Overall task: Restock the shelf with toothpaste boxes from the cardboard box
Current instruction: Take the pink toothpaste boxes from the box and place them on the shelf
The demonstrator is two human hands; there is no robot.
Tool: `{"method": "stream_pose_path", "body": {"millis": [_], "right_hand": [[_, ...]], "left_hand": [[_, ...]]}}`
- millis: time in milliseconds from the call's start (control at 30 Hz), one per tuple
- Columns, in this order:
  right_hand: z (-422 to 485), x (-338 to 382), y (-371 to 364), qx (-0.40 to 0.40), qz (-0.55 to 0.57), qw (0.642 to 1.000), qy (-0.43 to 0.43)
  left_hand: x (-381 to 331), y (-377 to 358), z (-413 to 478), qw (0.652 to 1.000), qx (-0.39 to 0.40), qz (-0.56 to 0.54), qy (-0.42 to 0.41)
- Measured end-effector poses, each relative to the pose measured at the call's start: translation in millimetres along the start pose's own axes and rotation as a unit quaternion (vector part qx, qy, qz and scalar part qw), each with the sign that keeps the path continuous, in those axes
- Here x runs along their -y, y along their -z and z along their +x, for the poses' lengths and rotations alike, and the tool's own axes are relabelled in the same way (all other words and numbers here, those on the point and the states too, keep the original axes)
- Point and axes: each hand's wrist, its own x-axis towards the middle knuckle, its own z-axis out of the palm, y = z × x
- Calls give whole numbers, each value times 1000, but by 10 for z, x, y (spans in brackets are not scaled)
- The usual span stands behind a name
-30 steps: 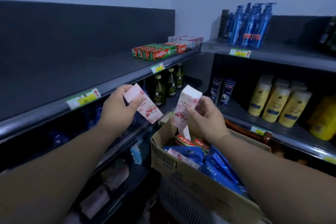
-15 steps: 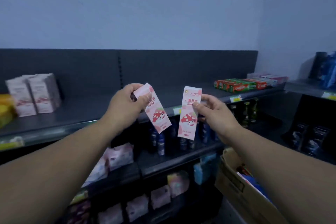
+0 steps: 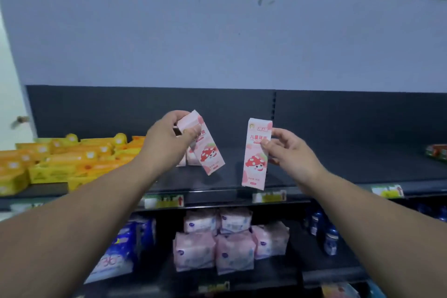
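Fingers of left hand (image 3: 167, 140) curl round a tilted pink toothpaste box (image 3: 209, 152), right hand (image 3: 290, 152) pinches a second box (image 3: 255, 159) by its edge; likely light, stiff, crushable card, so hold mid-body, gently.

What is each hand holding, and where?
Left hand grips the tilted pink box by its top end; right hand pinches the upright pink box at its right edge.

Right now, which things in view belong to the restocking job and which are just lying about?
Job: left hand gripping a tilted pink toothpaste box; right hand pinching an upright pink toothpaste box; the dark top shelf; pink boxes standing on it.
Lying about: yellow packs on that shelf's left; pink soft packs, blue packs and blue bottles on the lower shelf.
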Motion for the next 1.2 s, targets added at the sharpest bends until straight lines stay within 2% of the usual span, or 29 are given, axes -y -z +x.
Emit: {"method": "stream_pose_path", "body": {"millis": [200, 433, 600, 867, 1067, 1200], "right_hand": [[484, -4, -820, 7, -33, 999, 10], [961, -224, -1289, 25, -84, 996, -20], [1219, -351, -1387, 59, -105, 992, -28], [1342, -444, -1458, 73, -132, 987, -50], [1284, -525, -1511, 63, -225, 972, -33], [1249, -555, -1605, 44, -235, 971, -20]], "left_hand": [[594, 514, 491, 999, 4, 51, 5], [1089, 498, 908, 993, 109, 46, 26], [1224, 387, 1120, 984, 161, 73, 8], [1328, 206, 1251, 975, 177, 134, -16], [1425, 129, 1239, 970, 148, 180, -64], [1483, 116, 1214, 960, 140, 227, -88]]}}
